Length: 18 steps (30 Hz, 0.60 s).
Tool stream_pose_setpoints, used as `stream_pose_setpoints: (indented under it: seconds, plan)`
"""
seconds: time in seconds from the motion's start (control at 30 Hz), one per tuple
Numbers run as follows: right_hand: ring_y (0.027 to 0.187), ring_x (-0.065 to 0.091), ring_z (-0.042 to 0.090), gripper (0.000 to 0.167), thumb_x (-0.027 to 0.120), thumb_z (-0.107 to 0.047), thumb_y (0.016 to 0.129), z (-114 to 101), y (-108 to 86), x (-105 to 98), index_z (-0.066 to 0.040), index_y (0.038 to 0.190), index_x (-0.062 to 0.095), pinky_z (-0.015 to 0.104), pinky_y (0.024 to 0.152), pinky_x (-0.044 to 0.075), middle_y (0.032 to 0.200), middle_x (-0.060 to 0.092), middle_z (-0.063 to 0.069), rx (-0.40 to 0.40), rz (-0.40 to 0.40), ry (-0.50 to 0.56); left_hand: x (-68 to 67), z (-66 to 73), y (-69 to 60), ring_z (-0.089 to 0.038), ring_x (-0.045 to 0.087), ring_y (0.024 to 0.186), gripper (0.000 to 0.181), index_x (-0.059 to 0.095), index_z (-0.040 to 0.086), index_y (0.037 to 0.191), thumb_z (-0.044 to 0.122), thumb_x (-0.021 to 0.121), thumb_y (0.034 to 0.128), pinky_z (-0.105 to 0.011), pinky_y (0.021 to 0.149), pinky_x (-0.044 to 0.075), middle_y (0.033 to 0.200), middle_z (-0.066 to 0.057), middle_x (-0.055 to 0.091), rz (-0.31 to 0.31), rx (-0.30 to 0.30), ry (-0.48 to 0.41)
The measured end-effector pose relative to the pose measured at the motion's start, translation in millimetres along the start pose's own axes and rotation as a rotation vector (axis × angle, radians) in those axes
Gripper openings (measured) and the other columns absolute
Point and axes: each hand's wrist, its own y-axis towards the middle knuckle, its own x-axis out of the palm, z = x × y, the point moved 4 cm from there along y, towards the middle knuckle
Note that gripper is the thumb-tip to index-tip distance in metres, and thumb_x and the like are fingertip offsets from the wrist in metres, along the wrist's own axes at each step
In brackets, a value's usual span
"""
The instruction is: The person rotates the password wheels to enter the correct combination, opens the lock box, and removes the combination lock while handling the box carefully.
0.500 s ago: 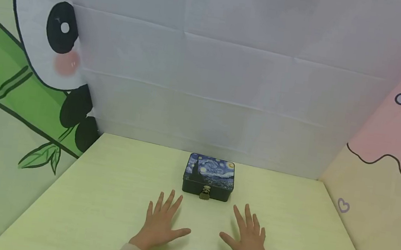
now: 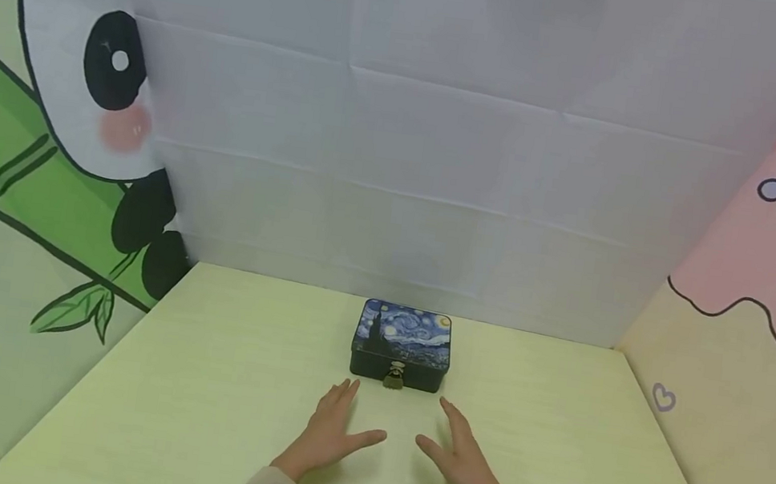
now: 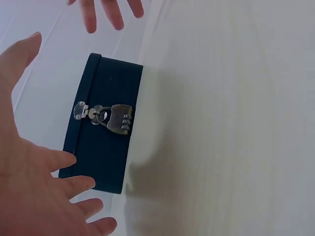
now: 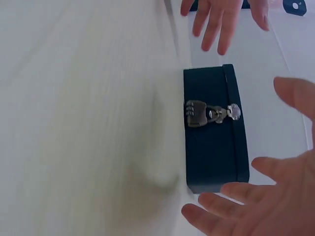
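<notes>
A dark tin box (image 2: pixel 403 334) with a starry-night picture on its lid rests on the table, its front facing the hands. A small combination padlock (image 2: pixel 394 377) hangs from the front clasp; its number dials show in the left wrist view (image 3: pixel 119 119). The left hand (image 2: pixel 328 436) is held just in front of the box's left side, fingers extended and thumb spread. Mirroring it at the right front is the right hand (image 2: pixel 466 461), also with extended fingers. Neither hand touches the box or holds anything.
The pale yellow table (image 2: pixel 196 380) meets a white sheet (image 2: pixel 428 150) behind the box. Walls stand at both sides, the left with a panda and bamboo picture, the right with a pink animal picture (image 2: pixel 759 239).
Both hands have turned so their palms face each other more, and moved slightly inward. Their fingers are closer together than before. The box has stayed in place on the table.
</notes>
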Motion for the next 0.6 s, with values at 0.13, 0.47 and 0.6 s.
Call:
stream_pose_setpoints:
  seconds: [0.13, 0.47, 0.6]
  plan:
    - [0.136, 0.031, 0.055, 0.073, 0.065, -0.028, 0.097, 1.0, 8.1, 5.3, 0.003, 0.153, 0.029, 0.071, 0.103, 0.033, 0.156, 0.026, 0.03, 0.037, 0.01, 0.098, 6.3, -0.3, 8.3, -0.052, 0.02, 0.142, 0.102, 0.027, -0.005, 0.153, 0.056, 0.072, 0.0854, -0.072, 0.106, 0.027, 0.157, -0.03, 0.023, 0.004, -0.029, -0.083]
    - [0.136, 0.034, 0.052, 0.068, 0.062, -0.027, 0.099, 0.9, 25.8, 19.5, 0.003, 0.152, 0.03, 0.066, 0.102, 0.039, 0.154, 0.029, 0.031, 0.061, 0.016, 0.225, 15.9, -1.6, 24.8, -0.051, 0.026, 0.14, 0.094, 0.03, -0.008, 0.151, 0.052, 0.068, 0.0896, -0.068, 0.108, 0.028, 0.153, -0.032, 0.027, 0.068, -0.071, -0.229]
    - [0.137, 0.034, 0.05, 0.066, 0.06, -0.025, 0.1, 2.0, 33.8, 26.0, 0.005, 0.151, 0.03, 0.064, 0.104, 0.038, 0.152, 0.031, 0.032, 0.042, 0.018, 0.286, 18.0, -2.3, 32.4, -0.05, 0.03, 0.138, 0.088, 0.032, -0.01, 0.149, 0.048, 0.067, 0.0919, -0.066, 0.109, 0.029, 0.15, -0.033, 0.031, 0.102, -0.068, -0.292]
